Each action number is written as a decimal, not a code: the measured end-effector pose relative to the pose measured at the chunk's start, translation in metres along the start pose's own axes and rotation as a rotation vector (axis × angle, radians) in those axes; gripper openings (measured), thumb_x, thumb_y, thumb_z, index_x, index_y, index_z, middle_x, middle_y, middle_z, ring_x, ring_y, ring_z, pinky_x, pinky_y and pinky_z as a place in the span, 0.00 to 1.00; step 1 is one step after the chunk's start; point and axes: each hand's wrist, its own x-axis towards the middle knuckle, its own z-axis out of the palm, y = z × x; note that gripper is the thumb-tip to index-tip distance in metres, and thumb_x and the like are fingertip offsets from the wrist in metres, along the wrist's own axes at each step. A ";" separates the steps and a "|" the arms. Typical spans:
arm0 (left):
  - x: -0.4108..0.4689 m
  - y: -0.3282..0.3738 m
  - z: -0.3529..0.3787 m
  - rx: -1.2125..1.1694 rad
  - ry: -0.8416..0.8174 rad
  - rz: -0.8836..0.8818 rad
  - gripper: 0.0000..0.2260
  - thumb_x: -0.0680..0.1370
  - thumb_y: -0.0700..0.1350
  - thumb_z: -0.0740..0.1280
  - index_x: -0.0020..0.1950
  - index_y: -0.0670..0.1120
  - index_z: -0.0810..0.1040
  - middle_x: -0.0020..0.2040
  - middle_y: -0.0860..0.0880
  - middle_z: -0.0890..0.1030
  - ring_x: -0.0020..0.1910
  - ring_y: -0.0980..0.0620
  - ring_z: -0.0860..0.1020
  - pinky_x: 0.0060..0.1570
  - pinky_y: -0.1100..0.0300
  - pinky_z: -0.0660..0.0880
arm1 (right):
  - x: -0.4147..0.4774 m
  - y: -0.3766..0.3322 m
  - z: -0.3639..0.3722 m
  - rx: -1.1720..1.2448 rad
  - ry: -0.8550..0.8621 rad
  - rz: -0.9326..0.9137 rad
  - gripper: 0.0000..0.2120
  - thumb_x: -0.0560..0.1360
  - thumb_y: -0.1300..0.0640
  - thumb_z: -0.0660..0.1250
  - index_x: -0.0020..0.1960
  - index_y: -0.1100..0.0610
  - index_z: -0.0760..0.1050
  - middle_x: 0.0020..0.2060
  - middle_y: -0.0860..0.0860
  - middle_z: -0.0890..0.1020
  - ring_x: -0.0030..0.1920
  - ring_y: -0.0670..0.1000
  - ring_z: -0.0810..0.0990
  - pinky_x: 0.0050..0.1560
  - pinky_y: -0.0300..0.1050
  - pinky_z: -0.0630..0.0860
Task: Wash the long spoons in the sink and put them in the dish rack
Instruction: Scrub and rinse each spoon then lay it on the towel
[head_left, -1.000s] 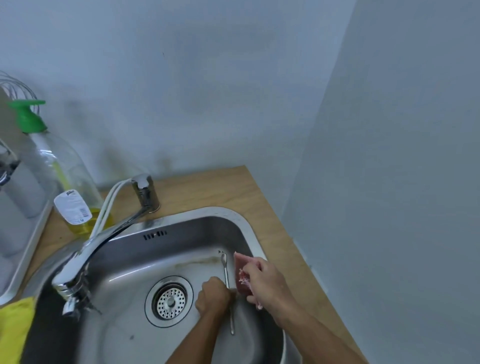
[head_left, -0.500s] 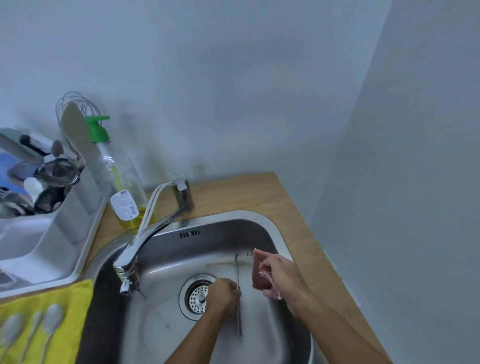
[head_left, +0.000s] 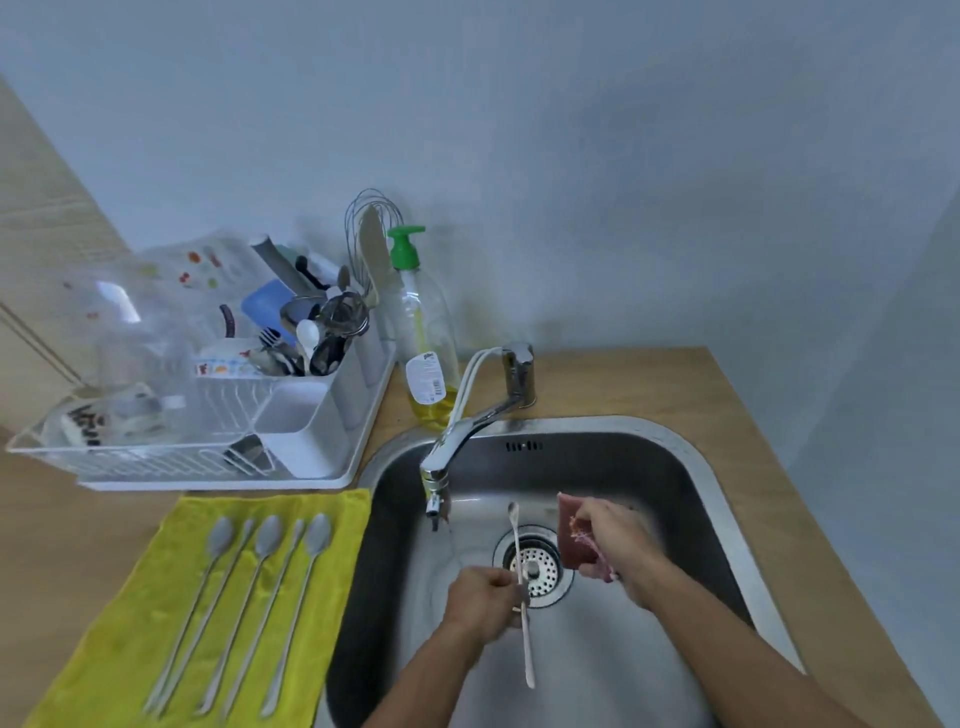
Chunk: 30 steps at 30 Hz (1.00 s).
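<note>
Over the steel sink (head_left: 691, 467), my left hand (head_left: 483, 603) grips a long spoon (head_left: 521, 582) near its middle, bowl pointing away from me, just left of the drain (head_left: 540, 569). My right hand (head_left: 613, 545) holds a reddish sponge (head_left: 571, 540) a little apart from the spoon, to its right. Several more long spoons (head_left: 260, 597) lie side by side on a yellow cloth (head_left: 130, 649) left of the sink. The white dish rack (head_left: 291, 441) stands behind the cloth, with a cutlery holder full of utensils.
The tap (head_left: 467, 431) reaches over the sink's left side; a thin stream falls from its spout. A soap bottle (head_left: 423, 332) with a green pump stands between rack and tap. Wooden counter (head_left: 649, 384) surrounds the sink; walls close the back and right.
The view has swung left, bringing the dish rack, the yellow cloth and its spoons into sight. My hands stay over the sink with spoon and sponge, the two now slightly further apart.
</note>
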 end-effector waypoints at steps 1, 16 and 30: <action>-0.003 -0.004 -0.008 -0.020 0.000 -0.012 0.08 0.74 0.36 0.69 0.35 0.44 0.80 0.35 0.46 0.80 0.26 0.53 0.79 0.18 0.68 0.64 | 0.000 -0.001 0.010 -0.002 -0.031 0.016 0.08 0.77 0.57 0.61 0.51 0.52 0.78 0.49 0.58 0.80 0.51 0.57 0.80 0.48 0.53 0.81; -0.034 -0.034 -0.068 -0.136 -0.094 -0.072 0.05 0.75 0.39 0.68 0.40 0.44 0.80 0.33 0.50 0.82 0.27 0.54 0.78 0.21 0.67 0.58 | -0.006 0.008 0.115 -0.098 -0.333 -0.002 0.05 0.79 0.60 0.63 0.49 0.58 0.78 0.21 0.49 0.71 0.19 0.46 0.65 0.21 0.38 0.62; -0.034 -0.035 -0.084 -0.097 -0.110 -0.025 0.05 0.76 0.38 0.68 0.41 0.44 0.81 0.35 0.48 0.82 0.29 0.53 0.80 0.20 0.68 0.59 | -0.018 -0.008 0.128 -0.339 -0.230 -0.281 0.12 0.79 0.55 0.64 0.36 0.50 0.75 0.27 0.46 0.78 0.24 0.44 0.75 0.27 0.40 0.73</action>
